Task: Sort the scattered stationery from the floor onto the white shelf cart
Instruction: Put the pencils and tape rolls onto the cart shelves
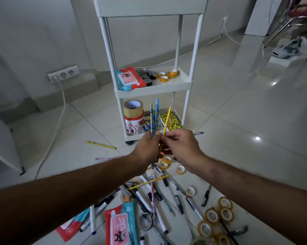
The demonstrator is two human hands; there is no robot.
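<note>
The white shelf cart (153, 89) is standing upright on the tiled floor (237, 121), near the wall, with open floor being left to its right and a white cable (60, 110) being trailed along its left. On its middle tier a wipes pack (130, 79) and small tape rolls (167, 75) are being kept; on the bottom tier two large tape rolls (133, 114) are being stacked beside a yellow patterned pouch (172, 121). In front of the cart, a bundle of blue patterned pencils (154, 117) is being gripped by the curled fingers of the left hand (147, 149), long axes near vertical, upper ends pointing toward the cart. Just beside it, one yellow pencil (167, 119) is being pinched by the right hand (181, 147), tilted slightly rightward. Below the forearms, pens, markers and tape rolls are lying scattered (166, 200), and a lone yellow pencil (101, 145) is lying apart at the left.
</note>
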